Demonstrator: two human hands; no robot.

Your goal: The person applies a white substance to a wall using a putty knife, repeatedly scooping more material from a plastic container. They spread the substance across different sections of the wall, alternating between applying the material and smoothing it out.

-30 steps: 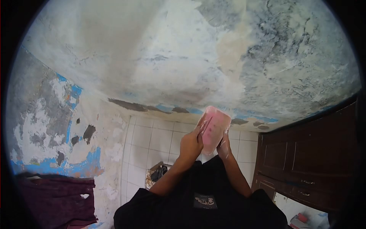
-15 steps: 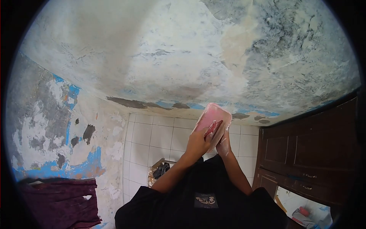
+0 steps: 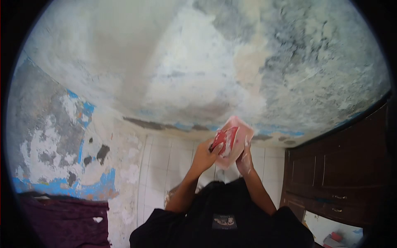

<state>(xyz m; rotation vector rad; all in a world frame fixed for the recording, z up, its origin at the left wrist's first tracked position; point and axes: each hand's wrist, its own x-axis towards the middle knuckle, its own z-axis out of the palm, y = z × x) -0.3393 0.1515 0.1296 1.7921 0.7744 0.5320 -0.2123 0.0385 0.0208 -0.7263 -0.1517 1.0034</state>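
A pink tray point(image 3: 245, 131), smeared with white paste, is held in my right hand point(image 3: 245, 162), whose fingers wrap round its right side and underside. My left hand point(image 3: 205, 156) grips a red scraper point(image 3: 226, 139) that carries white paste on its face. The scraper lies over the left part of the tray; whether the two touch is not clear. Both hands are in front of my black shirt, close to the foot of the patchy wall point(image 3: 190, 91).
Dark wooden cabinets point(image 3: 302, 167) stand at the right. At the left is a wall with peeling blue paint point(image 3: 91, 188), and a purple cloth point(image 3: 68, 223) hangs low there. White floor tiles point(image 3: 157, 165) lie below. An object on the floor is partly behind my left forearm.
The scraper has turned so its broad red face shows, and it has shifted left over the tray. My left hand has moved slightly left. The whole view has shifted a little.
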